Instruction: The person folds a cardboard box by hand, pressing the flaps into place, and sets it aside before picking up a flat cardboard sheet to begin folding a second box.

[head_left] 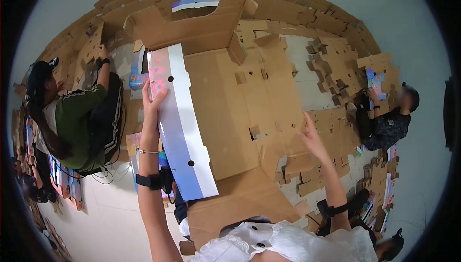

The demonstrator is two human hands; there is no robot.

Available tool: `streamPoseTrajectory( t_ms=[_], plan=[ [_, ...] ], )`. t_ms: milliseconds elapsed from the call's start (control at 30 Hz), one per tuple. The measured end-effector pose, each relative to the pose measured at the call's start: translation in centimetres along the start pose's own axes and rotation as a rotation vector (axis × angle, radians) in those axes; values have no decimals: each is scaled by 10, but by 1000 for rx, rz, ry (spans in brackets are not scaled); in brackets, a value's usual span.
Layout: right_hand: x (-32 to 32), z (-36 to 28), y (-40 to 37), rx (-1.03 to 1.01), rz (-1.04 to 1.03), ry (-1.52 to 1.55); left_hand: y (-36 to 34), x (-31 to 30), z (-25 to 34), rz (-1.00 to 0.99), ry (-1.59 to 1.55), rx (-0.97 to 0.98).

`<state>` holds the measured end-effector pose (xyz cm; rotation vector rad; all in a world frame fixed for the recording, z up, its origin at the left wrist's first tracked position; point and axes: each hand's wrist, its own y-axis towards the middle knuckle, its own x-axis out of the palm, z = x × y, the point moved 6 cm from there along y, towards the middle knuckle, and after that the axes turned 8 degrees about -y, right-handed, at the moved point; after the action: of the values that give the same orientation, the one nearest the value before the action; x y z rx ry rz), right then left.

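A long panel [180,123], printed pink and blue with a white strip and two round holes, stands along the left side of a large flattened brown cardboard sheet [221,103]. My left hand [154,96] grips this panel by its left edge near the upper end, thumb on the printed face. Over the right part of the cardboard is my right hand [312,135], its index finger stretched out and nothing in it. Raised flaps of the brown sheet show at its top and near my body.
At the left sits a person in a green top [79,118]; another in dark clothes [386,123] sits at the right. Cut cardboard pieces [331,65] lie around, with cardboard stacks [297,5] at the back. More people are at the lower edges.
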<state>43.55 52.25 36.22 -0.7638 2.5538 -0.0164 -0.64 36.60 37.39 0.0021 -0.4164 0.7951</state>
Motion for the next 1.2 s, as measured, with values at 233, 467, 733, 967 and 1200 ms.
streamPoseTrajectory(
  t_ms=[233,467,733,967,1200],
  plan=[
    [32,117,4,291,-224,225,-3,2,-7,-16,-36,-93],
    [-68,34,37,380,-1021,-875,3,-4,-14,-31,-63,-60],
    [58,-231,62,-239,-1233,-23,1,-1,-16,-55,-107,-46],
    [126,-161,242,-242,-854,-321,3,-7,-20,-32,-54,-91],
    [109,-145,261,-379,115,-181,0,-2,-14,-9,-23,-81]
  ],
)
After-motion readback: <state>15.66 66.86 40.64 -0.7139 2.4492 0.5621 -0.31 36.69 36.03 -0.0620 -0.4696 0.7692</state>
